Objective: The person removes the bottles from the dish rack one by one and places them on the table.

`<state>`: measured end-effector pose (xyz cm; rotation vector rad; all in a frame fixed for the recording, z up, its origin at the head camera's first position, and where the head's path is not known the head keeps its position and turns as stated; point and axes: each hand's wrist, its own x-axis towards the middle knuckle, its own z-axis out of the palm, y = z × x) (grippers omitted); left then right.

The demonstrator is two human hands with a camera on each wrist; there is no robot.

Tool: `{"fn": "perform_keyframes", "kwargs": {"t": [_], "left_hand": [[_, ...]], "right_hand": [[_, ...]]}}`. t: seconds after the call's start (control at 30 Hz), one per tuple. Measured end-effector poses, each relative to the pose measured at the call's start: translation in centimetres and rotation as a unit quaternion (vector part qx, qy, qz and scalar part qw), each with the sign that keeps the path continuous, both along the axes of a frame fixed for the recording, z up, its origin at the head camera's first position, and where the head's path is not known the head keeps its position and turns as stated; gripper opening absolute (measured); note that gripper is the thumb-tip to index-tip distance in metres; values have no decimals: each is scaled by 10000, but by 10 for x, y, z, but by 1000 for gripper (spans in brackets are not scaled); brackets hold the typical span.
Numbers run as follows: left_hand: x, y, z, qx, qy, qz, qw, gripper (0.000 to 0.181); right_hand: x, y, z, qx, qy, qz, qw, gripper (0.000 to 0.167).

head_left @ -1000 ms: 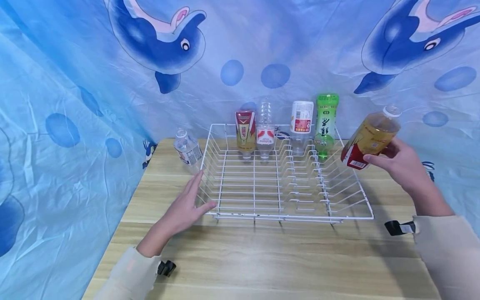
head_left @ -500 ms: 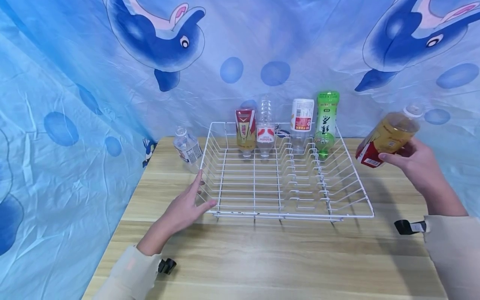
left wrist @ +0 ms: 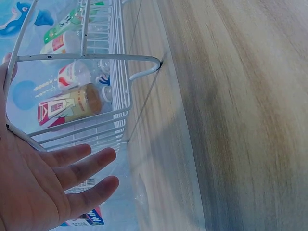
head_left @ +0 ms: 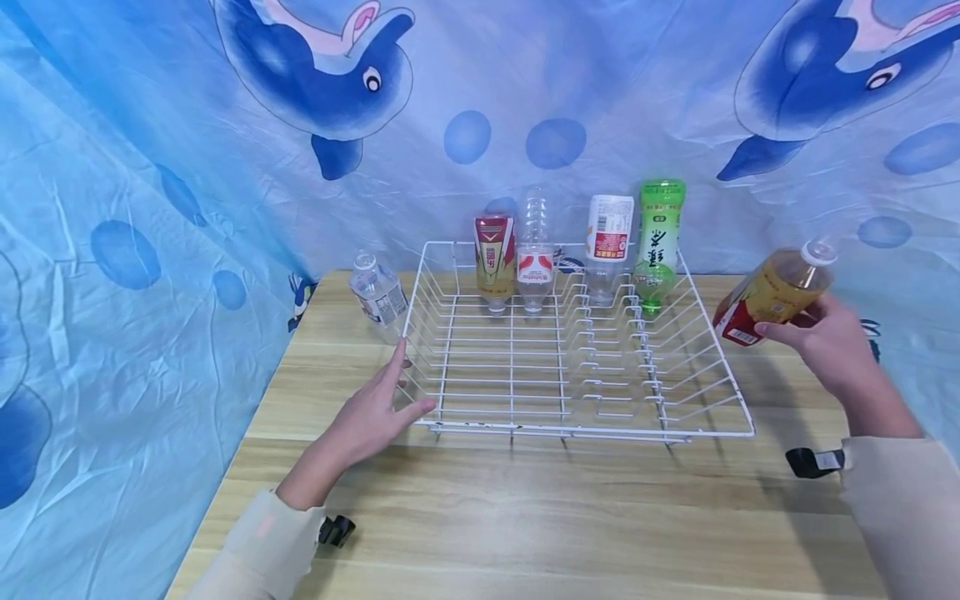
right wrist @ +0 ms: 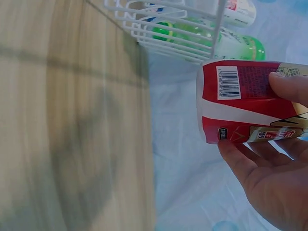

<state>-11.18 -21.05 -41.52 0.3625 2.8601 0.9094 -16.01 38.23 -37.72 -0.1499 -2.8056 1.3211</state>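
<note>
My right hand [head_left: 828, 337] grips a drink bottle [head_left: 780, 287] with a red and gold label, held tilted with its white neck up, right of the rack. Its red lower end with a barcode [right wrist: 228, 83] shows in the right wrist view. The left hand [head_left: 367, 421] rests at the front left corner of a white wire dish rack [head_left: 525, 429]; its fingers look extended in the left wrist view. Upside down along the rack's back stand a red-and-gold bottle [head_left: 495, 258], a clear bottle [head_left: 535, 271], a white-labelled bottle [head_left: 611, 229] and a green bottle [head_left: 660, 225].
Outside the rack, a clear bottle [head_left: 378, 296] with a label stands upright on the left. The rack sits on a wood-grain table [head_left: 525, 517]. A blue curtain [head_left: 465, 67] with dolphins hangs behind and to the left.
My right hand has carried the red-and-gold bottle to the right, away from the rack, then slightly lower. My left hand has stayed at the rack's corner.
</note>
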Motion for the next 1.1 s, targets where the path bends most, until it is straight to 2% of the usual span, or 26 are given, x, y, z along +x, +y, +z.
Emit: {"fn": "perform_keyframes", "kwargs": {"t": [0.2,0.6,0.73,1.1], "left_hand": [[-1,0,-1,-5,27,-3,10000,103],[0,2,-1,-6,-25,46,10000,105],[0,2,0,9,-48,58,10000,105],[1,2,1,-46,-125,73,9999,105]], "right_hand": [[-1,1,-16,-88,-239,-34,9997,86],[-7,-1,-43,-330,-360,67,9988,85],[-8,-2,-47,-375,-493,77,9980,86],[-10,-3,-55,-174,-457,141,9987,80]]}}
